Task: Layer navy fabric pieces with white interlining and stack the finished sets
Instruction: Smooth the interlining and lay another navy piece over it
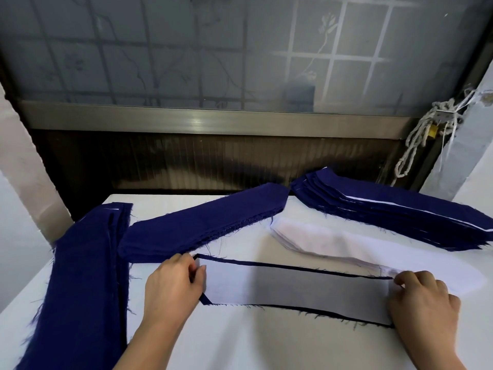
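Flanking one interlining strip [298, 287], two hands [173, 287]; three navy stacks [202, 225].

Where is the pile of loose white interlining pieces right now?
In the head view, the white interlining pile lies right of centre on the table, just behind the set being aligned and in front of the finished stack.

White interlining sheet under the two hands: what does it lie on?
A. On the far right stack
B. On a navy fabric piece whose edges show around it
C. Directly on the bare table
B: the white interlining sheet covers a navy fabric piece, whose dark edges frame it, with the left hand and right hand at its ends.
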`<state>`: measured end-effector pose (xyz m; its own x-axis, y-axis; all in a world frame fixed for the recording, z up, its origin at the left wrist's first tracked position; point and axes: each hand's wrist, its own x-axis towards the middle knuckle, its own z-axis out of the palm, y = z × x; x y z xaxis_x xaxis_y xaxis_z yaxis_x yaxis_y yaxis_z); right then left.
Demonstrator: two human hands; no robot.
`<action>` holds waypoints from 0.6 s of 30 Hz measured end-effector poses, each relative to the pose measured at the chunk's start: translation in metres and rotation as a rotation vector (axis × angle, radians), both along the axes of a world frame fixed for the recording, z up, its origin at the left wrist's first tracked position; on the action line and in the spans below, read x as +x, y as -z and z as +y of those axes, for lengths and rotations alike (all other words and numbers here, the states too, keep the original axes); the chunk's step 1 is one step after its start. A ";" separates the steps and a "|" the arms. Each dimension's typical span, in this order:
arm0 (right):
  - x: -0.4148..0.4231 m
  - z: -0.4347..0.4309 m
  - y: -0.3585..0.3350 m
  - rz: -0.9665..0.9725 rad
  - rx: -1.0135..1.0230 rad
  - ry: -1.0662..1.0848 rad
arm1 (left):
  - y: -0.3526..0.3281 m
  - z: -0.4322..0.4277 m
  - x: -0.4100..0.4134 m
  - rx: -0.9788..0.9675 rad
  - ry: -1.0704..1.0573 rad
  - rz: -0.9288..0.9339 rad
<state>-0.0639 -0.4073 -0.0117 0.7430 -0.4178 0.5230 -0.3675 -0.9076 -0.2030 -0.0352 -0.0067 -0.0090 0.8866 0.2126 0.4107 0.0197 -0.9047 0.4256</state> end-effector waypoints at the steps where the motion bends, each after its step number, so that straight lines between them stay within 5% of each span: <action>1: 0.001 0.002 -0.002 0.014 -0.022 -0.019 | 0.000 0.000 0.000 0.017 0.005 0.001; 6: 0.030 0.027 -0.016 0.067 -0.160 -0.292 | -0.002 -0.003 0.000 0.065 0.038 -0.018; 11: 0.092 0.068 -0.036 0.154 -0.047 -0.557 | -0.004 -0.003 0.001 0.076 0.040 -0.004; 18: 0.137 0.086 -0.031 0.374 -0.165 -0.537 | -0.001 -0.002 0.002 0.068 0.043 0.006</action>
<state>0.0727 -0.3214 0.0194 0.9688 0.1235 0.2151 0.1250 -0.9921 0.0067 -0.0333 -0.0090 -0.0084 0.8969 0.1455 0.4177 -0.0179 -0.9317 0.3629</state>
